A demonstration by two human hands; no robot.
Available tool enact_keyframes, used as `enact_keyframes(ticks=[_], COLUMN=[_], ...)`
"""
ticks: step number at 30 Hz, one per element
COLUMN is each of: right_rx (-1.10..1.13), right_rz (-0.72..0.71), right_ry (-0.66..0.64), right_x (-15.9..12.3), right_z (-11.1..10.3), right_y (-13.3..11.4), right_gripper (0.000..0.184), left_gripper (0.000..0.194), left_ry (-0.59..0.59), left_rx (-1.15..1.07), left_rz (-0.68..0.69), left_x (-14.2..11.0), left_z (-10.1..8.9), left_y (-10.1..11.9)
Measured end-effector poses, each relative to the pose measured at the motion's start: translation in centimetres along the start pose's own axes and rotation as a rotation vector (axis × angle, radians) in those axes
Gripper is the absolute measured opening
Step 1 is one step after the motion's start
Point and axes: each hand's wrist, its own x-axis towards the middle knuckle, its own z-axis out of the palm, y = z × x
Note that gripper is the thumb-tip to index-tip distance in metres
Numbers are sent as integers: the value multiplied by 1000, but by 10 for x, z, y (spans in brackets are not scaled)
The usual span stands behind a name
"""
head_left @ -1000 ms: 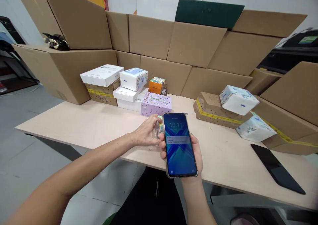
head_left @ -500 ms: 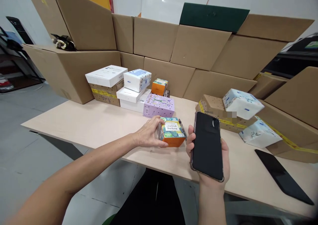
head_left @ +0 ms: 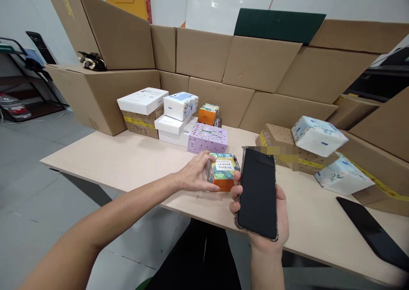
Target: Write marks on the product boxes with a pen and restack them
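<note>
"What's the left hand (head_left: 198,175) gripping?"

"A small orange-and-green box (head_left: 223,172); it's clasping the left end."

"And the right hand (head_left: 281,221)?"

"It's cradling a phone (head_left: 258,196), and the screen is showing black."

"What's sitting just beyond the small orange-and-green box?"

"A purple box (head_left: 207,138) is resting on the table (head_left: 140,166) there."

"And over on the right?"

"A tissue pack (head_left: 319,136) is sitting on a brown carton (head_left: 276,138), and a flat black slab (head_left: 370,230) is lying nearer the front edge."
</note>
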Motion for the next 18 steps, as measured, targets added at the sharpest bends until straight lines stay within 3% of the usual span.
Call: enact_keyframes(ticks=[5, 12, 18], right_rx=[-66, -35, 2], right_rz=[133, 162, 172], right_ry=[-60, -104, -148], right_x=[5, 15, 21], right_z=[2, 8, 10], right_y=[7, 20, 24], right_gripper=[64, 63, 62], left_gripper=[75, 71, 81], left_ry=[-15, -19, -40], left_rx=[28, 18, 44], left_rz=[-9, 13, -13], left_x=[0, -1, 0], left_z=[-1, 3, 2], left_y=[1, -5, -4])
